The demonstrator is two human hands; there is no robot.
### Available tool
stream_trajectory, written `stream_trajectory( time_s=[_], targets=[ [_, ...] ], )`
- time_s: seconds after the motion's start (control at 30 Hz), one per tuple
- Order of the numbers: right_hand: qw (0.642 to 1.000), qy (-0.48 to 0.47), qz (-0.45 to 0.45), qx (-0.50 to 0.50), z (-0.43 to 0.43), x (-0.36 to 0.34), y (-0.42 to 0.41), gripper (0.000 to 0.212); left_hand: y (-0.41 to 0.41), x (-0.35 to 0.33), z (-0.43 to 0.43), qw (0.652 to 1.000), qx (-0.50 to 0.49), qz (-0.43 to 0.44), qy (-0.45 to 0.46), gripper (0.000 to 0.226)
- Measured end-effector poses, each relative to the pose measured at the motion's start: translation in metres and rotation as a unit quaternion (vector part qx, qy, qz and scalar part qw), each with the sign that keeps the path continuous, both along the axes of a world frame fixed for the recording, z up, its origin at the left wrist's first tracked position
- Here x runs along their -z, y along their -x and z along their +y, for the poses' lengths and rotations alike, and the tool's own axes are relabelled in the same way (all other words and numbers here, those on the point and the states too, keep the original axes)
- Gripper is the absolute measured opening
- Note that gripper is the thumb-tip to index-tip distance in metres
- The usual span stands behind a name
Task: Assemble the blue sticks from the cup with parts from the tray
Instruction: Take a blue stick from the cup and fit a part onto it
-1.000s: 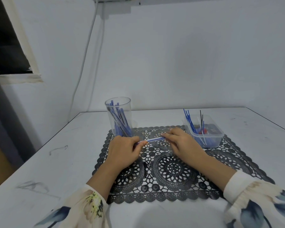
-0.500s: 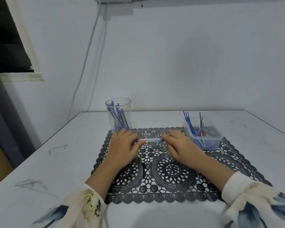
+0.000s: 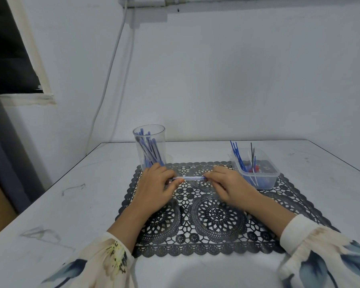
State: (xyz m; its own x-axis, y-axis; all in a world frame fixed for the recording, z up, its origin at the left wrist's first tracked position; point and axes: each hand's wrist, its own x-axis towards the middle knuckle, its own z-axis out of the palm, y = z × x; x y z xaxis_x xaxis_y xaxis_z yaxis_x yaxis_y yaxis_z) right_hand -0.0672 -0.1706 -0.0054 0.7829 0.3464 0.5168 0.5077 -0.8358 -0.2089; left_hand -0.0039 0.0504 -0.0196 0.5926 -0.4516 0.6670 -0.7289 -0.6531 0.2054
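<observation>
A thin clear-and-blue stick [image 3: 192,178] lies level between my two hands, just above the black lace mat [image 3: 214,215]. My left hand [image 3: 156,187] pinches its left end and my right hand [image 3: 230,183] pinches its right end. Behind my left hand stands a clear cup [image 3: 149,146] holding several blue sticks. At the mat's far right corner sits a clear plastic tray [image 3: 258,173] with thin blue and black rods sticking up and small red and dark parts inside.
The mat lies on a white table [image 3: 81,194] set against a pale wall. A cable [image 3: 110,73] runs down the wall behind the cup. The table's left edge drops off near a dark window frame [image 3: 10,48].
Both hands have shifted slightly away from me with the stick, which has turned from slightly tilted to level. The view has tipped upward a little.
</observation>
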Motion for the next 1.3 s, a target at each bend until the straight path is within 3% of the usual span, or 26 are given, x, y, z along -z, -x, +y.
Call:
stream_trajectory(
  time_s=[0.17,0.33,0.43,0.53,0.77,1.0,1.3],
  targets=[
    [1.000,-0.004,0.013,0.017,-0.002,0.000,-0.004,0.038,0.001,-0.001,0.000,1.000,-0.009,0.007,0.004,0.025],
    [0.997,-0.072,-0.005,0.040,-0.002,0.004,-0.003,0.051,-0.002,0.001,0.001,0.999,-0.044,0.004,0.004,0.045],
    [0.986,-0.151,-0.018,0.073,-0.006,0.003,-0.004,0.045,-0.006,0.002,0.003,0.997,-0.075,0.018,0.014,0.045],
    [0.975,-0.199,0.000,0.102,-0.007,0.001,-0.004,0.024,-0.006,0.003,0.003,0.995,-0.094,0.035,0.013,0.036],
    [0.994,-0.078,-0.041,0.061,-0.006,0.009,-0.009,0.009,-0.004,0.002,0.002,0.994,-0.096,0.055,0.018,0.032],
    [0.998,-0.021,0.046,0.047,-0.001,0.015,-0.012,0.023,-0.002,0.000,0.001,0.992,-0.100,0.070,0.017,0.031],
    [0.994,-0.012,0.097,0.057,0.005,0.012,-0.012,0.021,0.001,0.000,-0.001,0.993,-0.097,0.072,0.013,0.034]
  ],
)
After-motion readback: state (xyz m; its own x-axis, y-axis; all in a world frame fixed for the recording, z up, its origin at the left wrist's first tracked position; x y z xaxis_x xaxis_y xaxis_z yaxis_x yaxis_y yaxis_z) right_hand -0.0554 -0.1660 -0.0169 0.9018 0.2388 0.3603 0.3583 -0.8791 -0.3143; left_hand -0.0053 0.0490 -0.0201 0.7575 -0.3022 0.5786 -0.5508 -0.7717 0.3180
